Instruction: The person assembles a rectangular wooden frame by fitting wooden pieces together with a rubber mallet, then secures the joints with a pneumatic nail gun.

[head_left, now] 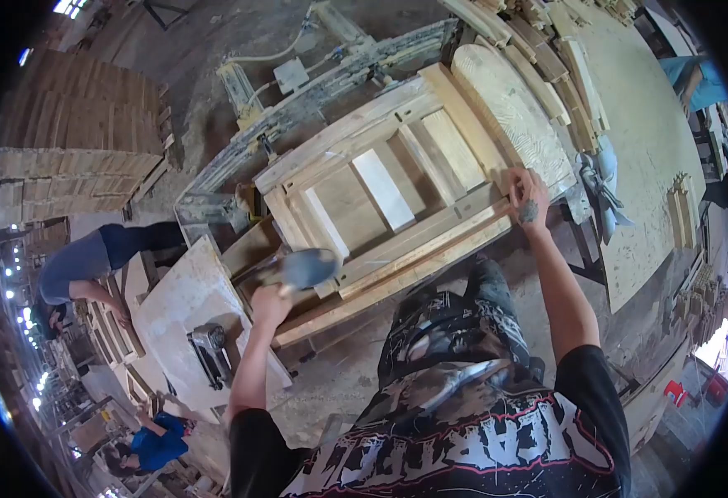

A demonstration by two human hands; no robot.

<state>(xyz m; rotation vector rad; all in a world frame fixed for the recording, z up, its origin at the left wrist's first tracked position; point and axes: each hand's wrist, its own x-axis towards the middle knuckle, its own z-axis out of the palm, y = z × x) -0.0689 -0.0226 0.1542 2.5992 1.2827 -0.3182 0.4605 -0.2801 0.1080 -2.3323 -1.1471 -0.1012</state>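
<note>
My left hand point(270, 305) is closed around the handle of a mallet. The dark mallet head point(310, 268), smeared by motion, is over the near left corner of a wooden frame point(405, 241). This frame has long rails, crosspieces and slots cut in its wood, and it lies in a clamping rig. Pale strips point(383, 189) run across the inside of it. At the frame's near right corner, my right hand point(527, 199) grips the wood with bent fingers.
Metal clamp rails point(331, 95) run behind the frame. A pale board point(509, 112) and loose wood strips point(579, 83) lie to the right. Stacked planks point(73, 158) stand at far left. One person point(90, 266) bends over at left; another point(156, 440) is lower left.
</note>
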